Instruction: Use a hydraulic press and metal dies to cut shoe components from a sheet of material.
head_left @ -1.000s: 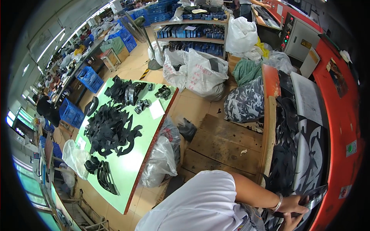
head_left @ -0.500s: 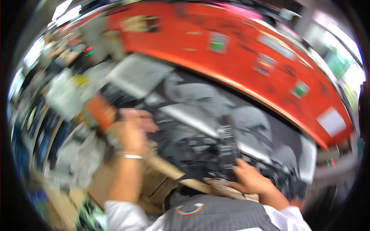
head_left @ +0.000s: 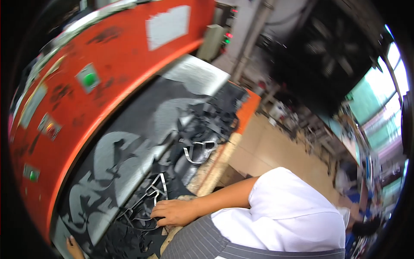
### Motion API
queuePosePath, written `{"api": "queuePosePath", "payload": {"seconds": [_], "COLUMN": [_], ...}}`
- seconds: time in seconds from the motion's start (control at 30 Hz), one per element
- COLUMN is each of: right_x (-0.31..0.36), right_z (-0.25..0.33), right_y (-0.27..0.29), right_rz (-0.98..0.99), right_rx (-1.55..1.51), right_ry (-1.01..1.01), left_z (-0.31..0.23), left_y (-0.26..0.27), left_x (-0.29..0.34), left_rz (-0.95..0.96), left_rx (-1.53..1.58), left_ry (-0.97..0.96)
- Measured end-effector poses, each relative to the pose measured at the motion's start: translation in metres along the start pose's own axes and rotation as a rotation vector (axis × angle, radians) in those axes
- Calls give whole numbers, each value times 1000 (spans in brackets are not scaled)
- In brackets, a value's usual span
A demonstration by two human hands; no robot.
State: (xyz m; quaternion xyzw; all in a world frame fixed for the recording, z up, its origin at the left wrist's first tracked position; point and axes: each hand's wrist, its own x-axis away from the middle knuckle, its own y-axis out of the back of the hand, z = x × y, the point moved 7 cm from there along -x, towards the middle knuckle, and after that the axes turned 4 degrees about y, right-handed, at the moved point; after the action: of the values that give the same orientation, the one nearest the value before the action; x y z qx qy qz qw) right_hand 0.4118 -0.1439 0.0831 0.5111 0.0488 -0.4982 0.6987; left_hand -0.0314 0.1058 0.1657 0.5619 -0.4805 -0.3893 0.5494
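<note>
My right hand (head_left: 174, 212) lies over black sheet scraps (head_left: 131, 239) near the front edge of a cutting press's bed. Its fingers stretch left and bend slightly, with nothing visibly gripped. Just beyond them is a thin metal strip outline (head_left: 160, 185), which looks like a cutting die; a similar strip outline (head_left: 200, 151) rests farther along the scraps. At the lower left, my left hand (head_left: 75, 247) shows only in part, its fingers apart near the silver edge of the bed. A black sheet (head_left: 142, 110) with curved shapes cut out covers the pale bed.
The press's long orange-red beam (head_left: 103, 56) crosses above the bed, carrying a green button (head_left: 89, 79) and a red button (head_left: 51, 130). A worn wooden edge (head_left: 217, 162) borders the bed. Beyond the tiled floor (head_left: 267, 146) stands a large dark fan (head_left: 330, 45).
My view has swung to the right, bringing the bed's right end and the fan into sight. My left hand has gone from mid-air over the left side to the bed's silver edge.
</note>
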Motion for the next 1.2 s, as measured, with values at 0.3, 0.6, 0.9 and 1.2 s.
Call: {"api": "queuePosePath", "payload": {"seconds": [0.3,0.6,0.9,1.2], "right_x": [39,147,243,378], "right_z": [-21,-19,-69,-97], "right_y": [62,106,110,225], "right_rz": [-356,-557,-289,-75], "right_rx": [89,276,43,115], "right_ry": [-157,-569,-710,-862], "left_z": [-392,-588,-684,-643], "left_y": [-11,-52,-109,-157], "left_x": [34,158,148,68], "left_rz": [-13,327,416,-217], "left_rx": [357,459,514,-95], "left_ry": [-1035,-1401,-1138,-805]}}
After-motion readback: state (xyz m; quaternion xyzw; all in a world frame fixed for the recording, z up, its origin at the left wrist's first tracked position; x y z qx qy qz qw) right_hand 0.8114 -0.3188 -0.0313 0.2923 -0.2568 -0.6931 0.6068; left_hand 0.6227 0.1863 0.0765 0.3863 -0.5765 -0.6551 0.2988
